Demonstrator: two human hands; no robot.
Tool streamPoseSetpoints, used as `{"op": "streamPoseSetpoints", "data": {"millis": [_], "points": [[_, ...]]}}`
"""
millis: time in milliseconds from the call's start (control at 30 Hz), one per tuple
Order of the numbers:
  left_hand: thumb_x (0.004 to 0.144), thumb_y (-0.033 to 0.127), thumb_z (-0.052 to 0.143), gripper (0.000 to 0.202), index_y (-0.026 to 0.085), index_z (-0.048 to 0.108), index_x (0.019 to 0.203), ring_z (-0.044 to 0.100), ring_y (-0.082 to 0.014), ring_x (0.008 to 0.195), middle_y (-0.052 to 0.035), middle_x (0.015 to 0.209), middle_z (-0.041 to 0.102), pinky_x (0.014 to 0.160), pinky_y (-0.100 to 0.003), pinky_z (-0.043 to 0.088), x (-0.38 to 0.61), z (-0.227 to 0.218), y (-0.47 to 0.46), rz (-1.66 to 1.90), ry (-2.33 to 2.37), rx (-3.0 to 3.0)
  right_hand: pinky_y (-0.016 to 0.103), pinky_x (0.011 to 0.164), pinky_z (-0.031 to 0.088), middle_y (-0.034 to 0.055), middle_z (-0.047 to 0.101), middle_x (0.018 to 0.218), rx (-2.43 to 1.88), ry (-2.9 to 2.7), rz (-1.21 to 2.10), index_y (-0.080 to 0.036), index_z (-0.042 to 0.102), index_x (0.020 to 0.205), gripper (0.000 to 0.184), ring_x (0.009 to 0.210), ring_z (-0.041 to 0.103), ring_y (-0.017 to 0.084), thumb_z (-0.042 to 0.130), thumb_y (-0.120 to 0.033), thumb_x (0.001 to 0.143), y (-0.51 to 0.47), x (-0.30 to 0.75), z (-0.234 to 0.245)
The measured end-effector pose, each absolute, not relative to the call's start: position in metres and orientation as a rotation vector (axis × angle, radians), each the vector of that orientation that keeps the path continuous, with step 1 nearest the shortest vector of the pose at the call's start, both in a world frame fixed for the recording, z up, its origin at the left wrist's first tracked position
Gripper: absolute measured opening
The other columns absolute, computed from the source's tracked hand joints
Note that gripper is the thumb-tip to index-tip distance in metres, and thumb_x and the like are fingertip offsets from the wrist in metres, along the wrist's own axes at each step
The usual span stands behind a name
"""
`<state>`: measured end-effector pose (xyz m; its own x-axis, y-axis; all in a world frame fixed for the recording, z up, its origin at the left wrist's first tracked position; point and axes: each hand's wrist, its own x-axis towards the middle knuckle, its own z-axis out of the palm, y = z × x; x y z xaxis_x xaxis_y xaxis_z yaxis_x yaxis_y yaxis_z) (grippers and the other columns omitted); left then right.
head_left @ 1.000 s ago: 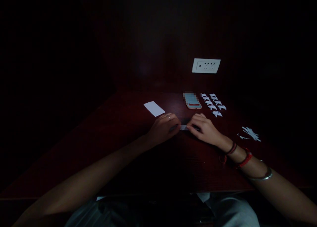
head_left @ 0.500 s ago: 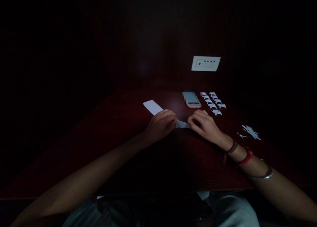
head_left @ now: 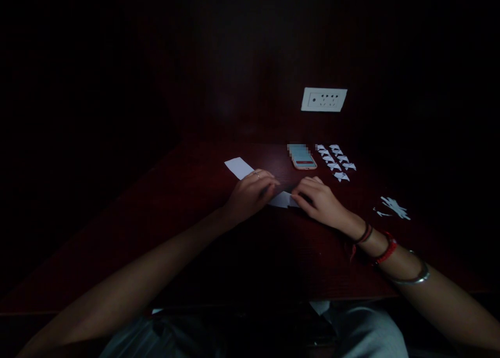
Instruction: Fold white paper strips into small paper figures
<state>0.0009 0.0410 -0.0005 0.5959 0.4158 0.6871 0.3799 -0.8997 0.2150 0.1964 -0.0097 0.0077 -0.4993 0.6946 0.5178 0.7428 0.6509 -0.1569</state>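
A folded white paper strip (head_left: pixel 280 200) lies between my two hands, low over the table. My right hand (head_left: pixel 322 201) pinches the strip's right end between thumb and fingers. At the other end, my left hand (head_left: pixel 250 195) has its thumb and fingertips slightly apart, just above the strip. A ring shows on one of its fingers. Behind that hand lies a flat white sheet of paper (head_left: pixel 238 167), partly covered by the knuckles. Small folded paper pieces (head_left: pixel 333 166), several of them, stand in two rows at the back right.
A phone (head_left: pixel 302 157) lies left of the folded pieces. To the right is a small pile of thin paper strips (head_left: pixel 396 207). A white wall socket (head_left: pixel 324 100) sits above the dark red table (head_left: pixel 164 233). The surroundings are very dark.
My left thumb and fingers have come off the paper strip's end and moved slightly left. The strip has tilted, its left part now lower. My right hand has shifted a little left with it.
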Motion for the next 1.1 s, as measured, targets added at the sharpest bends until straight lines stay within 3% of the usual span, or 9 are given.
{"op": "streamPoseSetpoints", "data": {"millis": [200,433,767,1100], "points": [[0.083,0.023,0.040,0.017,0.018,0.053,0.094,0.051,-0.0135,0.085,-0.0032,0.089,0.055,0.077,-0.030,0.040,0.002,0.002,0.037,1.191,0.707,2.702,0.027,0.066,0.029,0.0011,0.053,0.070,-1.127,-2.285,-0.015,-0.016,0.051,0.072,0.015,0.068,0.046,0.012,0.040,-0.021,0.081,-0.008,0.198,0.007],[0.083,0.025,0.040,0.015,0.016,0.050,0.077,0.048,-0.0122,0.077,-0.0013,0.079,0.052,0.071,-0.026,0.039,0.008,0.004,0.029,1.066,0.718,2.703,0.027,0.067,0.029,0.0011,0.054,0.071,-1.106,-2.281,-0.003,-0.017,0.052,0.072,0.012,0.068,0.046,0.012,0.044,-0.021,0.079,-0.010,0.194,0.007],[0.082,0.030,0.041,0.015,0.017,0.049,0.080,0.048,-0.0136,0.078,-0.0018,0.081,0.051,0.072,-0.028,0.039,0.009,0.002,0.029,1.020,0.719,2.755,0.028,0.066,0.030,0.0017,0.053,0.069,-1.107,-2.220,-0.083,-0.017,0.053,0.072,0.012,0.068,0.044,0.014,0.043,-0.020,0.079,-0.011,0.192,0.006],[0.082,0.023,0.040,0.011,0.016,0.049,0.081,0.049,-0.0139,0.083,-0.0037,0.084,0.051,0.073,-0.028,0.040,-0.002,0.005,0.032,1.241,0.690,2.806,0.028,0.068,0.031,0.0012,0.054,0.071,-1.099,-2.313,-0.085,-0.017,0.053,0.072,0.010,0.070,0.047,0.013,0.044,-0.018,0.077,-0.004,0.208,0.004]]}}
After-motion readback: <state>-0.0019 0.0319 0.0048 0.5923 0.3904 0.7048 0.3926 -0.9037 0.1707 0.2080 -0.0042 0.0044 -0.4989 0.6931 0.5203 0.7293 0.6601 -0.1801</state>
